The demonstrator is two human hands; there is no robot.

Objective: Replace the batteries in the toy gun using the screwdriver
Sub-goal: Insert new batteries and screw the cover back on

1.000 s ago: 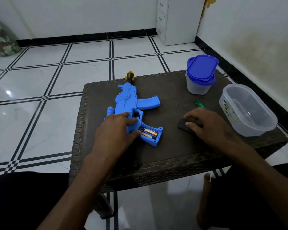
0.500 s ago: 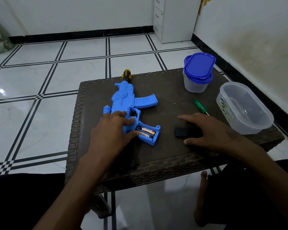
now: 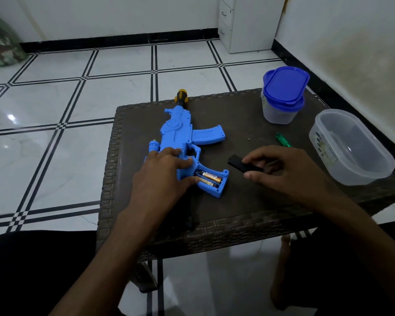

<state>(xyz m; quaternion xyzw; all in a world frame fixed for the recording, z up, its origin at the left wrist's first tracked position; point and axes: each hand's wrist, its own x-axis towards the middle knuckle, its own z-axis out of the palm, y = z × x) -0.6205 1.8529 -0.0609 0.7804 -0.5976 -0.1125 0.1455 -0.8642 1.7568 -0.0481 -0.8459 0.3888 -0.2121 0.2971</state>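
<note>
A blue toy gun (image 3: 180, 131) lies flat on the dark wicker table (image 3: 237, 210), muzzle pointing away from me. Its grip compartment is uncovered and two batteries (image 3: 209, 177) show inside. My left hand (image 3: 162, 176) presses down on the gun's body just behind the trigger, thumb beside the batteries. My right hand (image 3: 281, 169) pinches the black battery cover (image 3: 240, 164) between fingers and thumb, just above the tabletop to the right of the grip. A green-handled screwdriver (image 3: 283, 139) lies beyond my right hand. A tiny screw (image 3: 249, 139) rests on the table near the magazine.
A lidless clear plastic tub (image 3: 351, 151) sits at the table's right edge. A second tub with a blue lid (image 3: 283, 94) stands at the back right. White tiled floor surrounds the table; a white drawer cabinet (image 3: 249, 21) stands against the far wall.
My right hand has closed on the black cover and lifted its left end off the table. The left hand stays on the gun. The view shifted slightly.
</note>
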